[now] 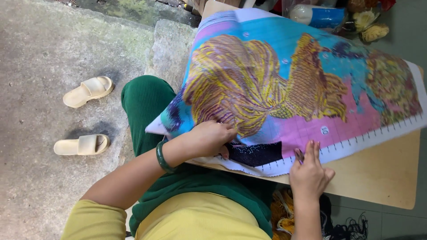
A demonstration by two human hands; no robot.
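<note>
Canvas: lying tilted across wooden surface, near-left corner overhanging green-clad knee.
Left hand: pressing down on canvas near dark stitched patch, grip curled, holding nothing visible.
Right hand: pinching thin tool at canvas near edge.
Floor: two cream sandals lying far left.

Single head-worn camera, aimed steeply downward from close above the lap; board and printed canvas fill the right, concrete floor the left.
</note>
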